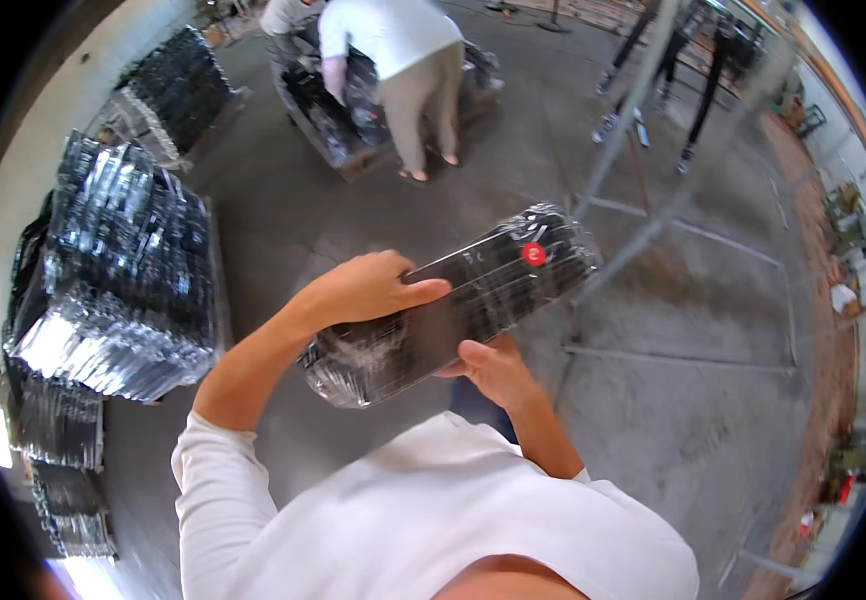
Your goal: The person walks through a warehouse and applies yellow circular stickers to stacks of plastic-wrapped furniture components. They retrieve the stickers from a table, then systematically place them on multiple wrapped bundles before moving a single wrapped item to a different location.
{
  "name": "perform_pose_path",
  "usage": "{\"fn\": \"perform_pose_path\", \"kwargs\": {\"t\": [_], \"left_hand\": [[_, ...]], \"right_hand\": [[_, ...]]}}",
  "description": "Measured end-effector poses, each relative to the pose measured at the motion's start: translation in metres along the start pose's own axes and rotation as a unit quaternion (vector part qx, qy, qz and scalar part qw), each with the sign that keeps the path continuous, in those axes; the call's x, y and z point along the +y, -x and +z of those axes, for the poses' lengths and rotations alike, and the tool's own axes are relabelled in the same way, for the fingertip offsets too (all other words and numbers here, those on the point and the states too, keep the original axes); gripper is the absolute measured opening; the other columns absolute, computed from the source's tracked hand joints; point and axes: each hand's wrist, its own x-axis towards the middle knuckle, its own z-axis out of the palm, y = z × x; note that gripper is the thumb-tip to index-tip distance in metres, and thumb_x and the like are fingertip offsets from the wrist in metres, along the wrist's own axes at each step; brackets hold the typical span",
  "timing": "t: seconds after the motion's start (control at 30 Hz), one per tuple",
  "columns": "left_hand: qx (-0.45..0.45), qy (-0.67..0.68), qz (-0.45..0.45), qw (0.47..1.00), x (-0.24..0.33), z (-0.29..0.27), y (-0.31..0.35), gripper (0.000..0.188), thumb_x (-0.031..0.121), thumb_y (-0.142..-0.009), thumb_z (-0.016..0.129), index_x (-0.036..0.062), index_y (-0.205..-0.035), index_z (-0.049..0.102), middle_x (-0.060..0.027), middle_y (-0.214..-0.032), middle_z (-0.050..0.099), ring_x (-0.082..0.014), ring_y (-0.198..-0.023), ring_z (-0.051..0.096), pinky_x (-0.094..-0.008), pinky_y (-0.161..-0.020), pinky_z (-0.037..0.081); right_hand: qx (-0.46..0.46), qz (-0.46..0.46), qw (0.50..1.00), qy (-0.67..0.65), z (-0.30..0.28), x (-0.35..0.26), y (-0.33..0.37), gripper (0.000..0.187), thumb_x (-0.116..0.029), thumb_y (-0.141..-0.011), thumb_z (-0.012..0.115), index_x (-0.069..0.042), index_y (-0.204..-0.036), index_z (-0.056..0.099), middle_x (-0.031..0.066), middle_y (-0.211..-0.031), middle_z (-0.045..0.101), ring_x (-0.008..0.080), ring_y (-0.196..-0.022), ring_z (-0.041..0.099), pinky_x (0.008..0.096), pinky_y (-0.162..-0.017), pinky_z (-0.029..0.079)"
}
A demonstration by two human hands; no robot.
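Pack point(463, 305), dark, film-wrapped, in our two hands before our chest, slanting across view. Our left hand point(375, 288) grips far edge, thumb along face. Our right hand point(498, 370) holds near edge, thumb on it; fingers mostly hidden. Red sticker point(534, 254) near pack's right end. Stack point(128, 265) stands left, metal frame point(653, 225) right. Co-worker point(393, 40) bends ahead.

A round red-and-white label point(534, 254) sits on the black package point(473, 305).
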Motion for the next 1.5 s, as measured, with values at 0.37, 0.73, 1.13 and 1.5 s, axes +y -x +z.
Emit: {"fn": "perform_pose_path", "kwargs": {"t": [0.37, 0.73, 1.13, 1.5], "left_hand": [[0.088, 0.258, -0.154, 0.95, -0.227, -0.195, -0.095, 0.057, 0.051, -0.083, 0.055, -0.0052, -0.081, 0.064, -0.0088, -0.066, 0.061, -0.0126, -0.06, 0.056, -0.0275, -0.056, 0.045], [0.064, 0.292, -0.153, 0.942, -0.436, -0.291, -0.194, 0.059, 0.053, -0.084, 0.051, -0.0052, -0.08, 0.063, -0.0069, -0.064, 0.06, -0.0117, -0.06, 0.055, -0.0275, -0.056, 0.045], [-0.04, 0.167, -0.086, 0.981, -0.561, -0.343, -0.336, 0.057, 0.052, -0.086, 0.048, -0.0027, -0.088, 0.064, -0.0106, -0.071, 0.062, -0.015, -0.064, 0.056, -0.0307, -0.06, 0.045], [-0.097, 0.094, -0.011, 0.991, -0.59, -0.38, -0.445, 0.066, 0.062, -0.085, 0.037, 0.0027, -0.095, 0.065, -0.0182, -0.083, 0.065, -0.0306, -0.078, 0.062, -0.0376, -0.07, 0.046]], "right_hand": [[-0.168, 0.153, 0.974, -0.019, 0.033, -0.032, -0.374, 0.063, -0.012, -0.084, 0.058, -0.004, -0.134, 0.02, 0.0121, -0.124, 0.042, 0.0228, -0.109, 0.052, 0.0422, -0.088, 0.048], [-0.097, 0.193, 0.976, -0.003, 0.043, 0.012, -0.609, 0.058, -0.011, -0.081, 0.059, -0.004, -0.13, 0.029, 0.011, -0.118, 0.048, 0.0237, -0.104, 0.055, 0.042, -0.08, 0.052], [0.077, 0.122, 0.989, -0.035, 0.005, 0.056, -0.736, 0.051, -0.004, -0.079, 0.055, -0.002, -0.126, 0.034, 0.011, -0.113, 0.051, 0.0213, -0.097, 0.057, 0.0375, -0.075, 0.055], [0.172, 0.03, 0.982, -0.071, -0.029, 0.063, -0.799, 0.041, -0.003, -0.077, 0.054, -0.003, -0.117, 0.046, 0.0107, -0.106, 0.057, 0.022, -0.092, 0.06, 0.0375, -0.073, 0.055]]}}
